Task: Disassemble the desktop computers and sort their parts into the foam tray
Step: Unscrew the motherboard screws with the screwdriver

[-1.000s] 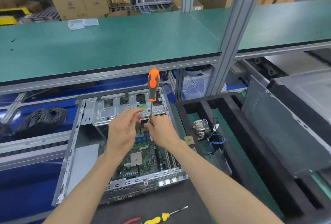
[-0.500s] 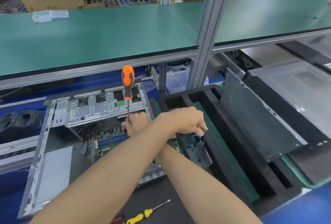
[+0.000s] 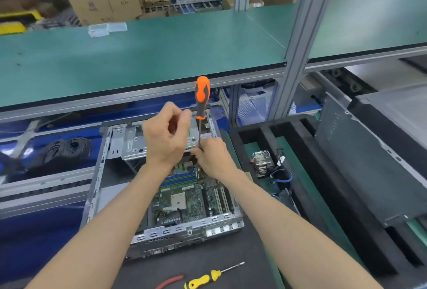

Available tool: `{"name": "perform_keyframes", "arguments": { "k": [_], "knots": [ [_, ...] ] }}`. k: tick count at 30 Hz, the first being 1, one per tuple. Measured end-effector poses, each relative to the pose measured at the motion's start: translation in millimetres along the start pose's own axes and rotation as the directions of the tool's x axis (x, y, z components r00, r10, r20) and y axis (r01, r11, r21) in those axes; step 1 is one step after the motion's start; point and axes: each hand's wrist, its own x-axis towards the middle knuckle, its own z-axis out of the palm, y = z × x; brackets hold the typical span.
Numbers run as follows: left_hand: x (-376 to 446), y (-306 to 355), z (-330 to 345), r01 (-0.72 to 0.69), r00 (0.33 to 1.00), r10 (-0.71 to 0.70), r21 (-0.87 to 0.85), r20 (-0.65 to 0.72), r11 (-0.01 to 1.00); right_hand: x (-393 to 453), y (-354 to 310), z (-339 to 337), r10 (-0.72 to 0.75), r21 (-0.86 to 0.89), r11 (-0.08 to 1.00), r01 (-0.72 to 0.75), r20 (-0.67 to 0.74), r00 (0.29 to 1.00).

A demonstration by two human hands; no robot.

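An open desktop case (image 3: 184, 231) lies on the bench with its green motherboard (image 3: 184, 196) exposed. An orange-and-grey screwdriver (image 3: 202, 96) stands upright over the board's far end. My right hand (image 3: 212, 156) grips its shaft low down, near the tip. Just left of the handle's lower end is my left hand (image 3: 166, 136), fingers curled, with nothing visible in them. I cannot tell whether it touches the handle. The black foam tray (image 3: 254, 131) sits to the right of the case. A heat sink (image 3: 262, 161) with blue cabling lies in one of its slots.
A yellow screwdriver (image 3: 203, 280) and a red-handled tool (image 3: 168, 281) lie on the mat near me. A grey side panel (image 3: 369, 161) leans in the tray at right. A black cable coil (image 3: 62, 150) lies far left. A green shelf (image 3: 138, 57) and aluminium post (image 3: 298, 34) overhang the case.
My left hand, which had reached across my right arm to the foam tray, has come back beside the screwdriver handle. My right hand has kept hold of the upright screwdriver.
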Motion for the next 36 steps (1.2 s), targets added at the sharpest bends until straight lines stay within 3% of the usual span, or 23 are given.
{"name": "perform_keyframes", "arguments": {
  "k": [1,3,6,8,11,13,14,18,20,27,32,36],
  "knots": [
    [-1,-10,-4,0.101,0.995,-0.101,-0.017,-0.008,0.995,1,1,-3,0.002,-0.007,1.000,-0.002,-0.026,1.000],
    [-4,-25,-9,0.241,0.966,-0.234,-0.052,0.108,0.969,2,1,-9,-0.014,-0.052,0.999,0.012,-0.034,0.999],
    [-5,-34,-6,0.317,0.886,-0.279,-0.045,0.370,0.948,4,3,-14,-0.061,-0.086,0.995,0.058,-0.036,0.997],
    [-5,-39,0,0.367,0.834,-0.364,0.076,0.414,0.927,4,3,-16,-0.073,-0.125,0.990,0.066,-0.050,0.996],
    [-11,-57,9,0.398,0.655,-0.543,0.370,0.526,0.839,6,5,-19,-0.048,-0.134,0.990,0.038,-0.075,0.996],
    [-25,-66,18,0.362,0.522,-0.540,0.401,0.661,0.841,6,7,-20,-0.028,-0.147,0.989,0.018,-0.071,0.997],
    [-34,-68,24,0.352,0.501,-0.513,0.378,0.697,0.857,7,8,-20,-0.021,-0.144,0.989,0.010,-0.073,0.997],
    [-53,-72,48,0.389,0.590,-0.468,0.277,0.658,0.879,6,11,-23,0.021,-0.069,0.997,-0.027,-0.084,0.996],
    [-58,-75,56,0.446,0.601,-0.495,0.250,0.628,0.859,5,12,-27,0.036,-0.058,0.998,-0.041,-0.079,0.996],
    [-71,-86,67,0.572,0.524,-0.548,0.207,0.652,0.793,7,3,-46,-0.064,0.010,0.998,0.067,-0.152,0.986],
    [-75,-86,79,0.569,0.539,-0.541,0.194,0.646,0.799,12,0,-50,-0.092,-0.045,0.995,0.090,-0.051,0.994],
    [-78,-92,83,0.545,0.556,-0.544,0.218,0.629,0.809,10,4,-45,-0.101,-0.072,0.993,0.097,-0.062,0.993]
  ]
}}
